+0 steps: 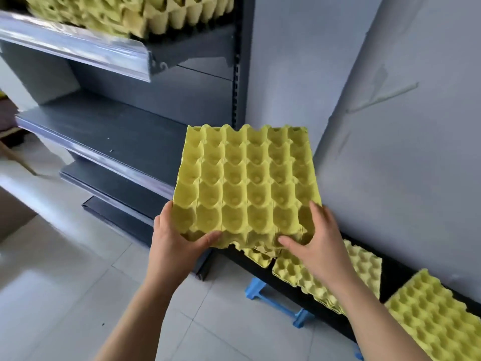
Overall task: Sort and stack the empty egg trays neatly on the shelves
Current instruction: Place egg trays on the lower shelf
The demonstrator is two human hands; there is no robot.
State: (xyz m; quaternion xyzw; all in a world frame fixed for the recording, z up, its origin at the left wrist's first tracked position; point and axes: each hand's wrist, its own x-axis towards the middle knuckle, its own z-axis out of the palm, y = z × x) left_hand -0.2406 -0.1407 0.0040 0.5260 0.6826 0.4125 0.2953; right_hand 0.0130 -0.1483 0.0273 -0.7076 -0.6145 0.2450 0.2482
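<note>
A yellow-green egg tray [244,183] hangs in mid-air in front of me, cups facing up. My left hand [177,243] grips its near left corner and my right hand [317,243] grips its near right edge. Behind it stands a dark grey shelf unit, its middle shelf [109,134] bare. A stack of egg trays [125,14] rests on the top shelf. More egg trays [361,264] lie on a low black ledge at the right, partly hidden by my right arm, with another pile of trays [437,316] further right.
A blue plastic stool [276,300] stands on the tiled floor under the low ledge. A grey wall runs along the right. Lower shelves [109,183] jut out at the left, with clear plastic strips along their front edges.
</note>
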